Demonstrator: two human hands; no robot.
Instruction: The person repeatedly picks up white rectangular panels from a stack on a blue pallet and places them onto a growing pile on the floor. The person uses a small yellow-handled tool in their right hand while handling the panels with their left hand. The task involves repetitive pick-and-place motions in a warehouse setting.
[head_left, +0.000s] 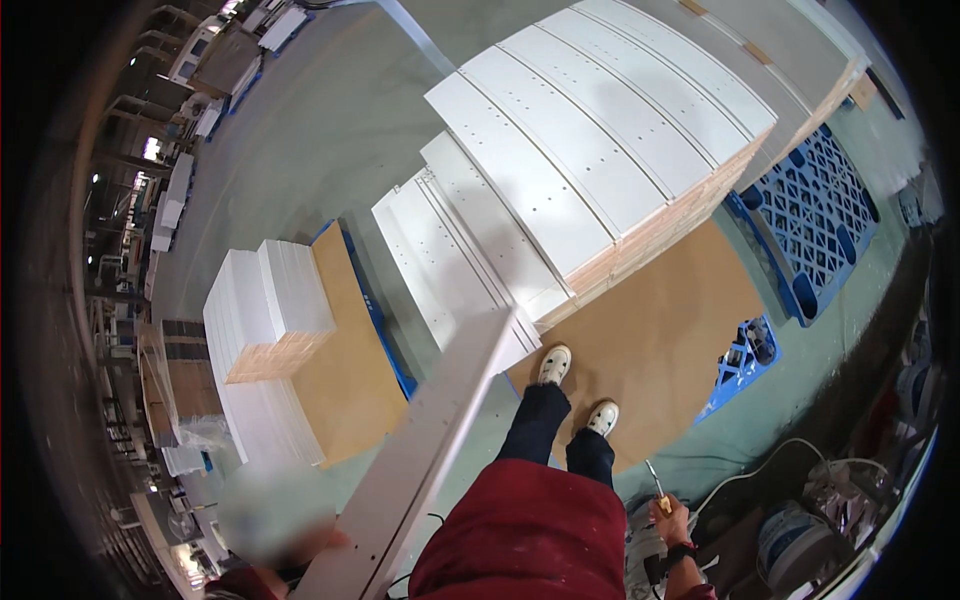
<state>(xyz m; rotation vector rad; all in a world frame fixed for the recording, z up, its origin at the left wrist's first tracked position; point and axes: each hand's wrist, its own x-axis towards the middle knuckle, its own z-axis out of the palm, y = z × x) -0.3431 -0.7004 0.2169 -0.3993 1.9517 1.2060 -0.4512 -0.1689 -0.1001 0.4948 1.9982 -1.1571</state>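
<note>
A long white board [425, 450] with a few small holes slants from the lower left up to the stack of panels in front of me. Along its left edge, my left hand [325, 540] grips it near the lower end; most of its fingers are hidden. Down at the right, my right hand [674, 522] is closed around a screwdriver [663, 500] with a yellow handle, its metal shaft pointing up and away from the board.
White drilled panels [600, 120] are stacked ahead. I stand on a brown sheet [660, 330] over a blue pallet; another blue pallet [815, 215] lies at right. More white boards [295, 290] are piled at left. A white cable [750, 470] and clutter lie at lower right.
</note>
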